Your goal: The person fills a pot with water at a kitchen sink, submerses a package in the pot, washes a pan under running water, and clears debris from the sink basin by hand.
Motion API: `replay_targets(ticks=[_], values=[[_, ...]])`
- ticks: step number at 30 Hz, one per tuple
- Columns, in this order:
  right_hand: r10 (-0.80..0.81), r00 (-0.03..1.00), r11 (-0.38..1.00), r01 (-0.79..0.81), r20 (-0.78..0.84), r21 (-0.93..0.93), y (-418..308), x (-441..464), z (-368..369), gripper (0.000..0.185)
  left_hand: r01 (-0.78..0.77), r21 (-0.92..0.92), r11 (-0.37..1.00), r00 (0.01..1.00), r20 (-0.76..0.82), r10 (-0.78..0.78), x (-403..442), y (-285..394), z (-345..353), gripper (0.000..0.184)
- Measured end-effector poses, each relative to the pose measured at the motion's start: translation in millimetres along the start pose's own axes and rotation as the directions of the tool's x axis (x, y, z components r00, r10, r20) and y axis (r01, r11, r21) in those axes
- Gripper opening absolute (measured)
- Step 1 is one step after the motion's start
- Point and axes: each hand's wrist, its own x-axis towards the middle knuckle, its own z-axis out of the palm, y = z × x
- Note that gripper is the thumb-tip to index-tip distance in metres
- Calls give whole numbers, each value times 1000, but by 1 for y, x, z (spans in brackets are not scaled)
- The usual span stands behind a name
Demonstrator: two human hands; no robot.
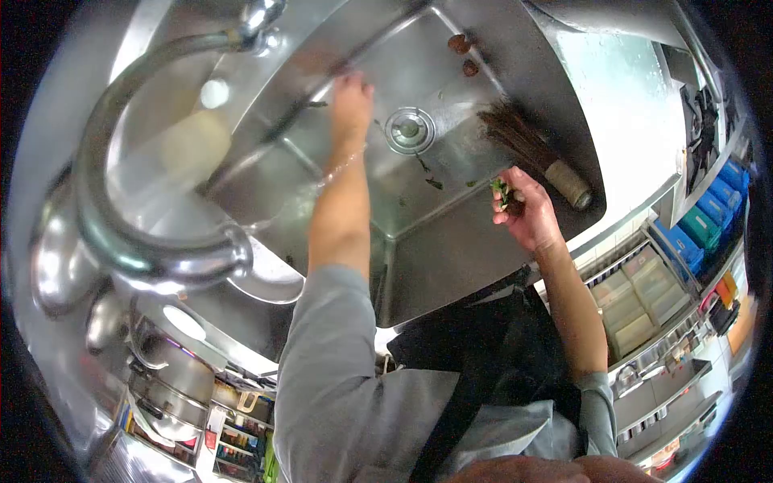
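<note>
My right hand (527, 211) is closed around a small clump of green leafy scraps (503, 196), held above the near right part of the metal sink (451, 233). A dark lump shows among its fingers. My left hand (353, 101) reaches down over the far left part of the basin; its fingers are blurred and partly hidden, so what they hold cannot be seen. Between the hands lies the round drain (409, 129). Dark green leaf bits (433, 184) are scattered near it. Beside my right hand, a bristle brush with a bound handle (535, 157) rests along the right side of the basin.
A large curved faucet (101, 185) arches at the left. Brown scraps (460, 44) lie at the sink's far end. A pale counter (620, 113) borders the right side. Lower right are lidded containers (644, 298) and blue bins (678, 244); a large pot (169, 390) stands lower left.
</note>
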Motion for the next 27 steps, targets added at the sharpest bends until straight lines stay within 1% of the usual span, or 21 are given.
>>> replay_targets(ticks=[1,3,4,5,6,7,9,10,11,13,14,15,17,19,21,22,24,25,27], values=[[6,1000,1000,-6,-1,-1,0,0,-1,34,5,1,1000,1000,4,-5,-8,2,3,36],[-24,998,991,31,-60,128,1,3,-1,33,68,-8,998,982,179,-66,-28,13,1,35],[-28,998,991,35,-50,129,1,7,1,33,155,-160,975,978,163,-129,-38,32,-5,34],[-39,998,987,46,-52,157,2,8,1,32,234,-309,922,968,160,-192,-52,59,-18,32],[-53,997,981,62,-57,183,2,12,1,32,272,-473,838,962,153,-225,-63,97,-40,28],[-58,997,981,68,-57,182,2,15,2,32,300,-623,723,953,159,-259,-73,137,-66,24],[-52,999,961,50,-2,273,6,20,5,32,75,-694,716,997,45,-61,-95,186,-104,23],[-63,996,948,38,69,316,11,25,2,35,-6,-742,671,993,72,89,-104,200,-115,29],[-69,995,949,45,67,312,11,25,1,35,-84,-789,609,967,83,240,-110,210,-122,34],[-62,981,932,-8,182,363,9,24,6,35,-358,-589,724,899,-8,438,-118,220,-131,36],[-45,992,926,-3,117,378,7,22,11,37,-372,-632,680,887,-26,461,-115,221,-131,36],[-53,992,926,5,118,377,3,19,11,37,-379,-632,676,884,-32,466,-109,215,-127,36],[-18,994,930,-22,106,368,-3,14,5,36,-295,-672,679,943,-92,318,-88,198,-104,34],[-25,997,922,-6,76,387,-3,11,-3,36,-63,-603,796,995,23,96,-41,188,-69,42],[3,999,942,-19,49,336,-5,6,-8,32,-73,-356,932,991,81,109,9,183,-32,56],[17,1000,946,-14,-7,325,-7,3,-5,31,-75,-362,929,991,78,110,26,184,-18,56],[-10,1000,958,13,-11,285,-11,-5,-5,30,-21,-99,995,935,351,55,51,191,9,68],[-27,1000,968,27,-5,251,-12,-9,-4,30,-11,-98,995,938,344,44,57,194,25,68],[-44,998,978,50,-36,201,-13,-14,-11,28,-126,5,992,851,514,106,56,188,56,63]])
